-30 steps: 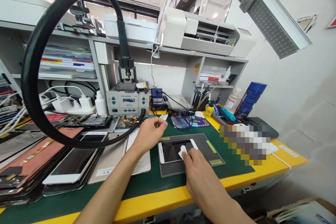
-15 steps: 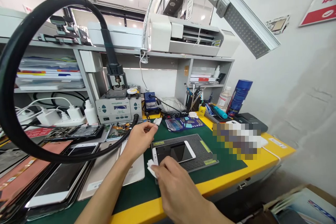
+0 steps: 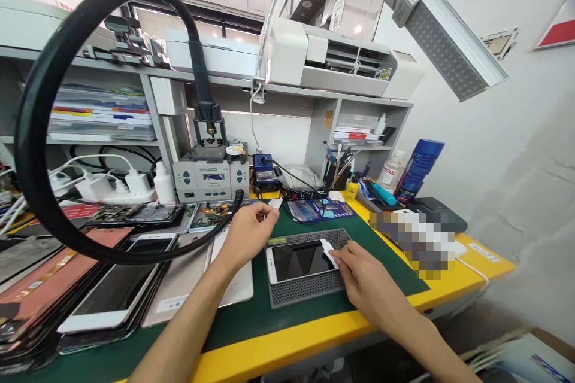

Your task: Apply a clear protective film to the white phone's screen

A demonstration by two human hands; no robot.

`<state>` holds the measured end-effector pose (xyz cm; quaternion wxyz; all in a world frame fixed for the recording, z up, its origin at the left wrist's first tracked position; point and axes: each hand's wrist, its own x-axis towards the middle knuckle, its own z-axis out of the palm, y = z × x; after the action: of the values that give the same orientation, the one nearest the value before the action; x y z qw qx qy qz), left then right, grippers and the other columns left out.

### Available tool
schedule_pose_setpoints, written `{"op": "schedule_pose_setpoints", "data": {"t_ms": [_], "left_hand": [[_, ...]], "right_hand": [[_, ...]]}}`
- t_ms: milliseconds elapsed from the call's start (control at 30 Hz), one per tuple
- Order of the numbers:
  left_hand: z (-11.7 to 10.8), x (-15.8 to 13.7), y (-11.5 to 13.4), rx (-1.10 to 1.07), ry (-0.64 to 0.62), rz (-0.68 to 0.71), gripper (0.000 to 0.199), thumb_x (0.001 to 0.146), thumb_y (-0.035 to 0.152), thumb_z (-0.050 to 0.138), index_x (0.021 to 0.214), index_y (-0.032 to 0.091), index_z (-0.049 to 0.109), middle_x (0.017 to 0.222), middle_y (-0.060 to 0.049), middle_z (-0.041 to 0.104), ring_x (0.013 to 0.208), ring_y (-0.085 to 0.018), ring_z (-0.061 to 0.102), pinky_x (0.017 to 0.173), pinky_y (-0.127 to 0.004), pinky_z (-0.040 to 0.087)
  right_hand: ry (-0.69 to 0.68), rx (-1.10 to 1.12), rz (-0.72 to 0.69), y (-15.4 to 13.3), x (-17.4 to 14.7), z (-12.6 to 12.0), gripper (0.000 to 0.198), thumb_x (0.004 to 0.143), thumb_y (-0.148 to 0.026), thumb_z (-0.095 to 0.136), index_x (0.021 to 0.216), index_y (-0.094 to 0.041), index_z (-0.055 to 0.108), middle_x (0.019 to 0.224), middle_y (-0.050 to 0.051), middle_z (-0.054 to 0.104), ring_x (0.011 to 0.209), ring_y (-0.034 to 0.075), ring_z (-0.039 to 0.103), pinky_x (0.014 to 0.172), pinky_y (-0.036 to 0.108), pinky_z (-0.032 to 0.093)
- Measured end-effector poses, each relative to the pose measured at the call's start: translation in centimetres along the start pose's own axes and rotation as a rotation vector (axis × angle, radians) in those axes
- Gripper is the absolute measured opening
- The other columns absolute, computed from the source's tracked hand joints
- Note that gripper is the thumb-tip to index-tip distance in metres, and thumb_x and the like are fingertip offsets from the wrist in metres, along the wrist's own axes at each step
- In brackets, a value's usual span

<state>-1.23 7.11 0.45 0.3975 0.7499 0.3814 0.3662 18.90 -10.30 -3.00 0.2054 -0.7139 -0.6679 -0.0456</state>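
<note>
A white-framed smartphone (image 3: 299, 262) with a dark screen lies face up on a grey perforated mat (image 3: 287, 297). My right hand (image 3: 371, 278) pinches a folded white tissue (image 3: 329, 251) against the phone's right end. Left of the mat and raised a little, my left hand (image 3: 252, 230) has its fingers curled and thumb against fingertips; whether anything is between them is hidden. Just behind those fingertips shows a small white scrap (image 3: 275, 203) on the green desk mat (image 3: 242, 326).
Stacked phones and screens (image 3: 117, 287) crowd the left side, under the loop of a thick black hose (image 3: 31, 149). Behind stand a grey control unit (image 3: 211, 179), a soldering iron stand (image 3: 265, 173) and a pen holder (image 3: 338, 176). A lamp (image 3: 453, 39) hangs upper right.
My right hand has moved the tissue from the phone's left end across to its right end. My left hand stays curled in about the same place. The view has shifted slightly.
</note>
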Motion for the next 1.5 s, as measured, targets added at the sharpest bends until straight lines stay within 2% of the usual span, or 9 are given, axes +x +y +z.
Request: {"op": "schedule_pose_setpoints", "data": {"t_ms": [167,300,500,600,700,833,1000,1233,1500], "left_hand": [[0.2,0.0,-0.2,0.01,-0.014,-0.001,0.032,0.085,0.049,0.058,0.083,0.021,0.072,0.066,-0.001,0.067,0.06,-0.02,0.061,0.054,-0.029,0.043],[0.3,0.1,-0.4,0.006,-0.01,-0.003,0.032,0.085,0.05,0.058,0.084,0.021,0.072,0.067,-0.001,0.067,0.06,-0.019,0.06,0.054,-0.029,0.043],[0.4,0.2,-0.2,0.012,-0.009,-0.012,0.034,0.083,0.051,0.058,0.085,0.02,0.072,0.067,-0.002,0.067,0.056,-0.019,0.058,0.053,-0.029,0.043],[0.1,0.1,0.0,0.019,-0.013,-0.023,0.038,0.083,0.054,0.057,0.086,0.019,0.072,0.065,-0.001,0.066,0.052,-0.018,0.057,0.053,-0.03,0.043],[-0.2,0.0,0.2,0.023,-0.009,-0.032,0.04,0.084,0.055,0.056,0.087,0.018,0.071,0.063,-0.001,0.065,0.05,-0.017,0.056,0.053,-0.03,0.044],[-0.1,-0.1,0.3,0.022,-0.018,-0.029,0.038,0.084,0.055,0.057,0.085,0.02,0.071,0.065,-0.001,0.066,0.053,-0.018,0.057,0.054,-0.03,0.044],[0.1,0.0,0.1,0.019,-0.021,-0.019,0.035,0.084,0.052,0.058,0.085,0.02,0.072,0.068,-0.003,0.068,0.06,-0.021,0.061,0.054,-0.03,0.044],[0.2,0.1,-0.2,0.028,-0.01,-0.003,0.035,0.083,0.051,0.058,0.084,0.02,0.073,0.068,-0.004,0.069,0.063,-0.022,0.063,0.053,-0.03,0.044],[0.2,0.0,-0.1,0.025,-0.017,0.015,0.032,0.084,0.048,0.057,0.082,0.02,0.072,0.066,-0.003,0.068,0.063,-0.022,0.064,0.053,-0.029,0.044]], "right_hand": [[0.018,-0.265,-0.049,-1.8,-1.5,1.5,0.033,0.094,-0.001,0.045,0.115,-0.01,0.069,0.094,0.013,0.061,0.081,0.028,0.061,0.071,0.04,0.053],[0.03,-0.329,-0.077,-4.0,-1.3,2.6,0.046,0.084,0.008,0.044,0.123,-0.002,0.066,0.095,0.017,0.061,0.087,0.032,0.059,0.074,0.044,0.055],[-0.042,-0.094,-0.118,-8.6,-0.5,4.0,0.054,0.079,0.01,0.041,0.129,0.008,0.06,0.101,0.025,0.061,0.092,0.039,0.058,0.075,0.051,0.054],[-0.038,0.054,-0.161,-9.5,-0.1,3.6,0.046,0.084,0.005,0.048,0.125,-0.006,0.066,0.102,0.017,0.063,0.093,0.033,0.06,0.076,0.042,0.055],[-0.008,0.163,-0.164,-7.5,0.5,2.0,0.033,0.097,-0.004,0.043,0.113,-0.019,0.068,0.093,0.007,0.06,0.083,0.021,0.061,0.071,0.03,0.053],[0.121,0.243,-0.024,-2.2,1.7,-0.6,0.03,0.105,-0.018,0.039,0.111,-0.017,0.069,0.093,0.008,0.059,0.083,0.022,0.061,0.074,0.034,0.051],[-0.032,0.153,-0.04,2.0,3.3,-1.7,0.032,0.108,-0.025,0.038,0.109,-0.018,0.069,0.089,0.006,0.058,0.08,0.022,0.06,0.07,0.034,0.047],[-0.141,0.085,-0.152,2.1,4.2,-1.2,0.032,0.108,-0.021,0.038,0.102,-0.019,0.069,0.092,0.007,0.06,0.087,0.023,0.058,0.076,0.035,0.046],[-0.174,-0.037,-0.183,0.5,2.4,-2.1,0.03,0.102,-0.008,0.038,0.1,-0.015,0.068,0.092,0.01,0.058,0.088,0.025,0.055,0.076,0.037,0.046]]}}
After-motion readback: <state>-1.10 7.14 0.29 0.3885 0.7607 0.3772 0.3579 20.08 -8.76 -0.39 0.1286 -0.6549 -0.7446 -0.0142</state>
